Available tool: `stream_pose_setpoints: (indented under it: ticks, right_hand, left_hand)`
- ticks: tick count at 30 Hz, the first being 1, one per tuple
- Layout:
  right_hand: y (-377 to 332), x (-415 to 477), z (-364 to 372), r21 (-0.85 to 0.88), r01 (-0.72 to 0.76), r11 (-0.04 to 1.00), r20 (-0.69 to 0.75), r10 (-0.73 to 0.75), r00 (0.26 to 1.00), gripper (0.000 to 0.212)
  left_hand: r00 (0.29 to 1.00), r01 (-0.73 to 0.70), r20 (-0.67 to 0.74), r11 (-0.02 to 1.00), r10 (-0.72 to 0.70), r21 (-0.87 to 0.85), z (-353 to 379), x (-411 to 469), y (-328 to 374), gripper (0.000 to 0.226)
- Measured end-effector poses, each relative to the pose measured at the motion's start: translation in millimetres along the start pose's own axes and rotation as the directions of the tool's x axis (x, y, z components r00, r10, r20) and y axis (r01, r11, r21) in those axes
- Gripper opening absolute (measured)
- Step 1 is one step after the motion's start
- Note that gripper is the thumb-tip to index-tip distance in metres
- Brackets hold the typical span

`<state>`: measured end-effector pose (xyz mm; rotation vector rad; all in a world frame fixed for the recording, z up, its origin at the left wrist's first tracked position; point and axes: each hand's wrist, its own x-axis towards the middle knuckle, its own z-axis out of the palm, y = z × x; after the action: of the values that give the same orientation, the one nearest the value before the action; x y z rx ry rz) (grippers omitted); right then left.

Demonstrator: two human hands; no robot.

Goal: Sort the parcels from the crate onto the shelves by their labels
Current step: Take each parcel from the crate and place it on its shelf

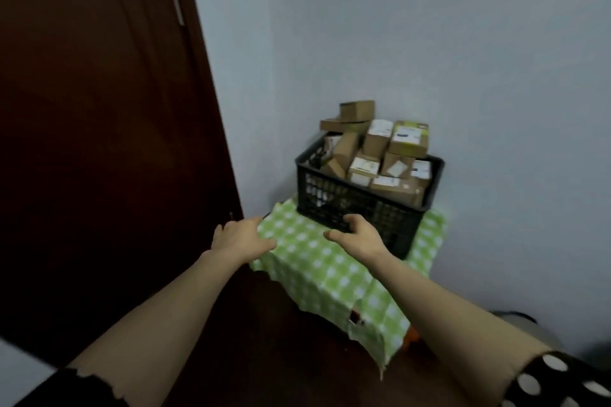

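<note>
We hold L hand [243, 236] & R hand [359, 236] near black crate [363, 208] of parcels [377, 149] on desk [314, 269]; fingers [351, 219] apart, gripping nothing.

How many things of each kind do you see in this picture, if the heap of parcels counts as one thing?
Black crate: 1
Heap of parcels: 1
Green checked cloth: 1
Dark wooden door: 1
Hands: 2, the left hand and the right hand
Total: 6
</note>
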<state>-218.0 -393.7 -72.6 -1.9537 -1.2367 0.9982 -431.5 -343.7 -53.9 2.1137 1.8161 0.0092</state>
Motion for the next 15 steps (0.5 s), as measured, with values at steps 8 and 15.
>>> stream_pose_setpoints:
  ticks: [8,15]
  right_hand:
    - [69,61,-108,0.199,-0.085,0.976,-0.164,0.118,0.979,0.069]
    - [92,141,-156,0.301,-0.110,0.947,-0.270,0.195,0.943,0.054]
  left_hand:
    - [0.988,-0.140,0.073,0.990,0.138,0.022,23,87,133,0.074]
    - [0.964,-0.241,0.082,0.961,0.253,-0.139,27,184,204,0.057]
